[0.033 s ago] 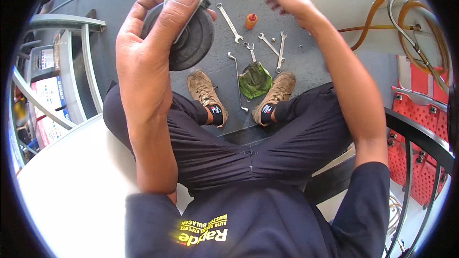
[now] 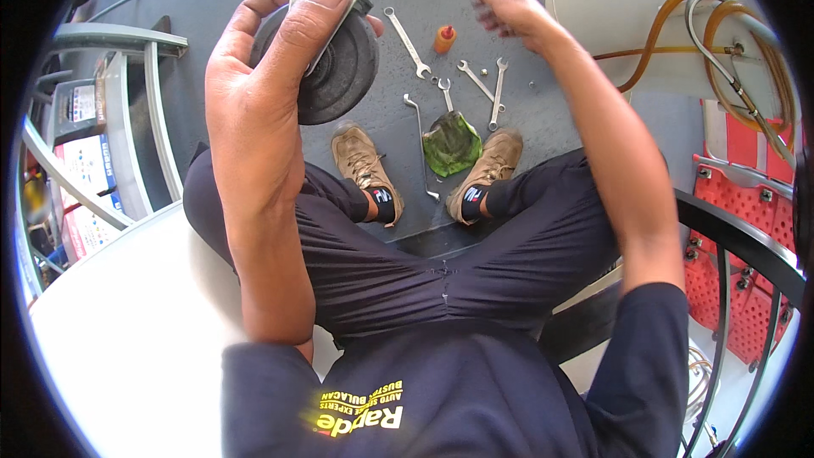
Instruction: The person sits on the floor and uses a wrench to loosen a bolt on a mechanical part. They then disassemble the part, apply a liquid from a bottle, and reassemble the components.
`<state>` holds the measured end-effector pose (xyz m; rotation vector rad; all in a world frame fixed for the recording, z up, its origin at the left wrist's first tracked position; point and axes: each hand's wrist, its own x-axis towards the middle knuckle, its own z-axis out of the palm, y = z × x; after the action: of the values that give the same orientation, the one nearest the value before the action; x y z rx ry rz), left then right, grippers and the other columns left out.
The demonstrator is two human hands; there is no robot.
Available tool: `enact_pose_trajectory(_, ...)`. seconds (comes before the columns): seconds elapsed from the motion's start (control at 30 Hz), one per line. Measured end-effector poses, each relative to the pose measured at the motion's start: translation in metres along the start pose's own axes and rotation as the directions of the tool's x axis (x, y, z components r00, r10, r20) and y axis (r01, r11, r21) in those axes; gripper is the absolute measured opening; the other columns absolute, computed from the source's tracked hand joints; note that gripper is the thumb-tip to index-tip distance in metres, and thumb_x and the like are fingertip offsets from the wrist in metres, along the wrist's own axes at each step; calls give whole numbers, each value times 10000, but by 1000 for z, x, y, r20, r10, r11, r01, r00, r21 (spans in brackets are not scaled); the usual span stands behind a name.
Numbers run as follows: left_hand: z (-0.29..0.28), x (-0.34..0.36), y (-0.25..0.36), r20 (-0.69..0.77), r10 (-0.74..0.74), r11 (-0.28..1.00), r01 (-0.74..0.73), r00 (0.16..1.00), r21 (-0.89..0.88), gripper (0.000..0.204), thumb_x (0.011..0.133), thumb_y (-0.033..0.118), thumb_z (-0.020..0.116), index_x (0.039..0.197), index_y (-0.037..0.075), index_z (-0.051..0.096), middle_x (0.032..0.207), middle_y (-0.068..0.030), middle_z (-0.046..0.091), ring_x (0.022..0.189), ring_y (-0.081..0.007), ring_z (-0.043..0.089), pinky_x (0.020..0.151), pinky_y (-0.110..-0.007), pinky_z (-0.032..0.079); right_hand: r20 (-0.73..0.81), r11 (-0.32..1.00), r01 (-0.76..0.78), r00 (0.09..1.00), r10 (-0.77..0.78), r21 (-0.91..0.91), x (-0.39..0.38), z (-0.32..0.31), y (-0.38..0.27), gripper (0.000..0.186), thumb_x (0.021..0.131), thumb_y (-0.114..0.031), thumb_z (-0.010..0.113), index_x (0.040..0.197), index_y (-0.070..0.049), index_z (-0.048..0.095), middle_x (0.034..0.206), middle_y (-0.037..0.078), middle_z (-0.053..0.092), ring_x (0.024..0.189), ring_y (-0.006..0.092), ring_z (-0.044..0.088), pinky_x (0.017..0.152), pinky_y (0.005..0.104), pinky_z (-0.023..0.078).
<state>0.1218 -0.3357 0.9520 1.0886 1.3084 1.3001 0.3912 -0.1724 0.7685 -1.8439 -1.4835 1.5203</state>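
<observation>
Raised at the upper left, my left hand [image 2: 263, 102] grips a caster wheel [image 2: 339, 76] with a black tread and a metal bracket. The thumb presses on the bracket, and the fingers wrap behind the wheel. My right hand [image 2: 519, 15] hangs in the air above the floor at the upper right, slightly blurred, its thumb apart from the loosely bent fingers and nothing seen in it. Nearest to it are a small orange bottle [image 2: 445, 39] and two combination wrenches, one upright [image 2: 498, 93] and one slanted [image 2: 481, 85].
Between my shoes lies a stained green cloth [image 2: 452, 144] by an open-ended wrench [image 2: 446, 95]. A long bent wrench [image 2: 421, 144] and a larger combination wrench [image 2: 407, 41] lie left of it. At right are a coiled amber hose [image 2: 653, 42] and red perforated panels [image 2: 746, 237]; a metal frame [image 2: 157, 119] stands left.
My right hand has shifted slightly to the right, its forearm with it. The left hand keeps its hold on the caster wheel with almost no movement.
</observation>
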Motion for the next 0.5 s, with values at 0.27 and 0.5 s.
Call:
enact_pose_trajectory(0.27, -84, 45, -6, 88, -115, 975, 129, 989, -183, 362, 1068, 348, 569, 1157, 3, 637, 895, -163, 751, 755, -161, 741, 704, -260, 592, 279, 183, -513, 693, 665, 839, 149, 158, 139, 816, 1037, -680, 297, 1015, 65, 627, 835, 165, 679, 606, 241, 587, 530, 330, 440)
enact_pose_trajectory(0.5, -93, 106, -17, 115, -305, 907, 326, 945, -268, 309, 1004, 316, 708, 1048, 13, 666, 913, -9, 688, 795, -30, 606, 697, -189, 488, 469, -121, -493, 683, 560, 862, 236, 201, 95, 971, 843, -952, 355, 980, -36, 649, 829, 42, 664, 571, 145, 515, 524, 297, 328)
